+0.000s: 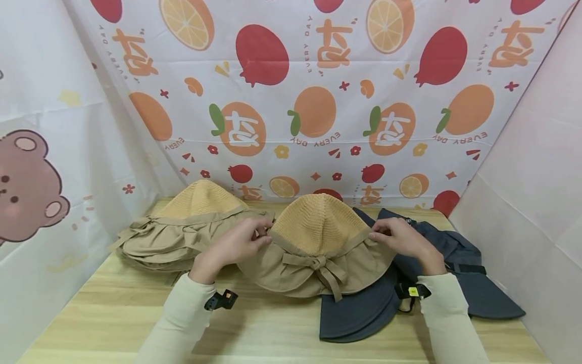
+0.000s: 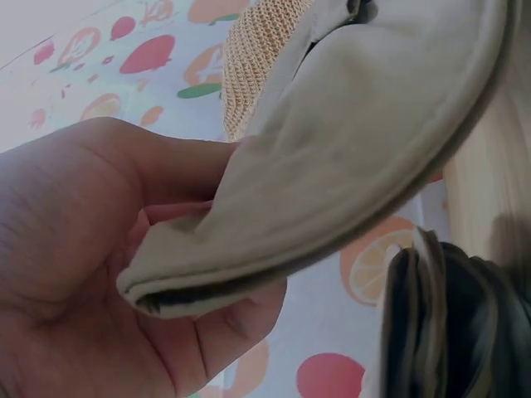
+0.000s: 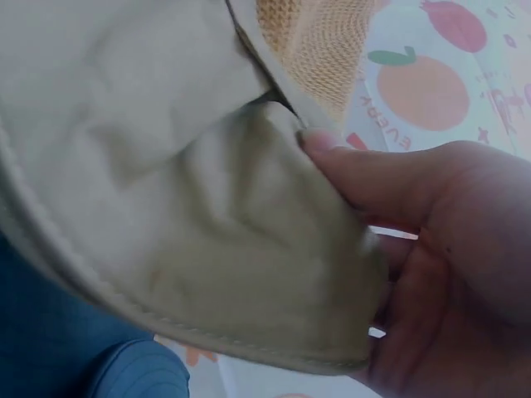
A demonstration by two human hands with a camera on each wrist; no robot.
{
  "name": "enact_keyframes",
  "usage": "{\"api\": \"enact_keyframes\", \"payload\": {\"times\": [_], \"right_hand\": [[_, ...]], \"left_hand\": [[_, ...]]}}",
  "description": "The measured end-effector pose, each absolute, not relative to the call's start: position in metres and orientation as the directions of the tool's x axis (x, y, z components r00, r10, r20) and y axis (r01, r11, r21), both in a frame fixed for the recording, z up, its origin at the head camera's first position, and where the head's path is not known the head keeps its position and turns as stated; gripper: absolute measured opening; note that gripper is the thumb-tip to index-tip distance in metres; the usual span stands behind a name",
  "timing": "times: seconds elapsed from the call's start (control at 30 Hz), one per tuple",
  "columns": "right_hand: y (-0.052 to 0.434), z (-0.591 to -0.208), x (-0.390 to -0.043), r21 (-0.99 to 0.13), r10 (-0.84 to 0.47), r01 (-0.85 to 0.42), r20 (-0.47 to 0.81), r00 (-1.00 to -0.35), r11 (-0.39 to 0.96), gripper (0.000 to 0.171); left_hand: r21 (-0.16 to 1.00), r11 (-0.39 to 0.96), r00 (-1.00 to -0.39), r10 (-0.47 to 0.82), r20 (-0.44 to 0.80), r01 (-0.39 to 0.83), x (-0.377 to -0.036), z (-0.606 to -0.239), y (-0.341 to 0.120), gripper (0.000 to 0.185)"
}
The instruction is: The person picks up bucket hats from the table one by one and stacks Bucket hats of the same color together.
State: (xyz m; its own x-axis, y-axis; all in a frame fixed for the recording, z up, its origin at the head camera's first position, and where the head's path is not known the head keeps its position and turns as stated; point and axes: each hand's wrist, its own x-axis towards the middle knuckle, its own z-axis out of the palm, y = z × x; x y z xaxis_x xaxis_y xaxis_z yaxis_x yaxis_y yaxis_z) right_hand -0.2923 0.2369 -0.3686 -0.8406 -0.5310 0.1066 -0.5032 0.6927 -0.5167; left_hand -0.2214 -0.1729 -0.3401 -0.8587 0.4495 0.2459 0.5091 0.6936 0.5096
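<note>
**Both hands hold a tan sun hat by its brim**

A tan cloth sun hat with a woven straw-yellow crown and a bow at the front [image 1: 318, 247] sits between the two hands, low over the pale wooden tabletop [image 1: 113, 318]. The left hand [image 1: 232, 247] pinches the hat's left brim edge: in the left wrist view the thumb lies over the folded brim [image 2: 332, 166] and the fingers [image 2: 224, 332] curl beneath it, clamped on the cloth. The right hand [image 1: 404, 240] grips the opposite brim edge; the right wrist view shows the thumb pressed on top of the tan cloth [image 3: 207, 207] and the fingers [image 3: 398, 348] curled under it.

Just left of the left-hand fingers lies a second tan sun hat with a straw-yellow crown [image 1: 182, 230], flat on the tabletop. Under and to the right of the right-hand fingers lie dark grey-blue cloth hats [image 1: 409, 298], partly covered by the held hat's brim. Behind the fingers hangs a white backdrop printed with oranges and red fruit [image 1: 318, 101].
</note>
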Motion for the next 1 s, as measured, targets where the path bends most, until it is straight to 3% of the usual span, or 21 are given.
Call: {"api": "enact_keyframes", "payload": {"times": [0.43,0.6,0.8,1.0], "right_hand": [[0.2315,-0.371,-0.2912,-0.496,-0.497,-0.524,0.199,-0.845,0.692,0.014],[0.2312,-0.3719,-0.2911,-0.484,-0.497,-0.533,0.214,-0.841,0.694,0.015],[0.2299,-0.3722,-0.2917,-0.48,-0.504,-0.543,0.222,-0.835,0.689,0.015],[0.2276,-0.3716,-0.2921,-0.479,-0.508,-0.549,0.225,-0.831,0.686,0.015]], "left_hand": [[0.462,0.699,-0.836,0.491,0.246,0.546,-0.2234,-0.3326,-0.1792,0.026],[0.456,0.72,-0.851,0.464,0.245,0.523,-0.2232,-0.3357,-0.179,0.011],[0.467,0.747,-0.88,0.393,0.265,0.474,-0.2212,-0.3381,-0.1803,0.044],[0.461,0.774,-0.9,0.358,0.249,0.435,-0.2177,-0.3373,-0.1833,0.037]]}}
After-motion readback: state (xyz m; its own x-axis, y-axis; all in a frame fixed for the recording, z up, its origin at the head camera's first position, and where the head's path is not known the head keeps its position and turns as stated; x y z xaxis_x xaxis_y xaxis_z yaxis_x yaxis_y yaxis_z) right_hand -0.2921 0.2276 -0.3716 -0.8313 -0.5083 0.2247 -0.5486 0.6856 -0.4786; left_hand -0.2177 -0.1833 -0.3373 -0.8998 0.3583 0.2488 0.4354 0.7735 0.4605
